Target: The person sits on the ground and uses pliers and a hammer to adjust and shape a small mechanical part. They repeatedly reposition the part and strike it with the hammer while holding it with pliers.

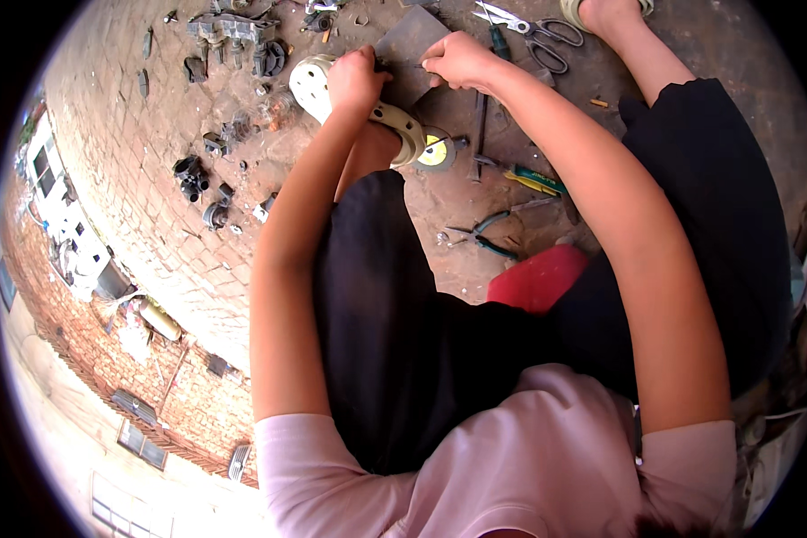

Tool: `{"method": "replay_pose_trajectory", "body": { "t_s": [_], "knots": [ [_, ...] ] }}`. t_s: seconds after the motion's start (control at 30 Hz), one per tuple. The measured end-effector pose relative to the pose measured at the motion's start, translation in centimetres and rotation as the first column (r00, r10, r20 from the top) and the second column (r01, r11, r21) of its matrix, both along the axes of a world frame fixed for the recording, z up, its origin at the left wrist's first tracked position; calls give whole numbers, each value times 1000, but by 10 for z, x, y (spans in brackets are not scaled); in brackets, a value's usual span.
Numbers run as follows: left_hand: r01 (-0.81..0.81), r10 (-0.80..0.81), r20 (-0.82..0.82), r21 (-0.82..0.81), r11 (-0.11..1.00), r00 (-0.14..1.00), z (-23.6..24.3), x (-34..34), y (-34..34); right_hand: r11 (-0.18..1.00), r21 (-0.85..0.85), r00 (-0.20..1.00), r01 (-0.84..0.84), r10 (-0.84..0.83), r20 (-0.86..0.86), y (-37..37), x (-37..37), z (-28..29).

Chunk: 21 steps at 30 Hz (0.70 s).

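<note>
My left hand [356,82] is over the front of my cream clog [310,88], its fingers curled together; whatever is in them is hidden. Opposite it, my right hand [462,65] has thumb and fingers pinched at a small, thin dark thing too small to name. Between and beneath the hands lies a flat grey plate [410,40], on the ground just past the clog. Right of the right hand are a pair of large scissors [540,36] and a green-handled tool [498,41]. A round yellow-centred disc [436,150] rests beside the clog's heel.
Pliers [482,235] with dark teal handles lie between my legs, near a green-and-yellow-handled tool [535,180], a long metal bar [480,134] and a red object [538,278]. Dark metal parts [233,31] and black fittings [191,177] are scattered over the brick paving at left.
</note>
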State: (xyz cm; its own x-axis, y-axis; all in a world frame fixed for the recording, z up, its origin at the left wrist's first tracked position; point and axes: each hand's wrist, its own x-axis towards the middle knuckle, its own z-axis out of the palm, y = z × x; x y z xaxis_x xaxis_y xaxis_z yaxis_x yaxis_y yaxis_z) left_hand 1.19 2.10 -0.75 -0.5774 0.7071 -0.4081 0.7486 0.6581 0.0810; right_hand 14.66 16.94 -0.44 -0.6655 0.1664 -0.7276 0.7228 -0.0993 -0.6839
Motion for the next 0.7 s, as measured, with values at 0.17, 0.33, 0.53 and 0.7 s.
{"method": "replay_pose_trajectory", "body": {
  "t_s": [0.17, 0.33, 0.53, 0.7],
  "knots": [
    [-4, 4, -12, 36, 999, 1000, 0, 2, 0, 844, 492, 963, -213, 267, -40, -8, 3, 10],
    [-28, 28, -14, 31, 999, 999, 5, 6, 3, 816, 543, 969, -199, 248, -17, -10, -1, 23],
    [-29, 29, -11, 36, 999, 1000, 6, 6, 3, 822, 524, 964, -222, 265, -8, -11, -1, 23],
    [-30, 31, -3, 74, 997, 1000, 0, 3, -1, 839, 518, 978, -168, 209, -21, -15, -4, 15]
  ]
}}
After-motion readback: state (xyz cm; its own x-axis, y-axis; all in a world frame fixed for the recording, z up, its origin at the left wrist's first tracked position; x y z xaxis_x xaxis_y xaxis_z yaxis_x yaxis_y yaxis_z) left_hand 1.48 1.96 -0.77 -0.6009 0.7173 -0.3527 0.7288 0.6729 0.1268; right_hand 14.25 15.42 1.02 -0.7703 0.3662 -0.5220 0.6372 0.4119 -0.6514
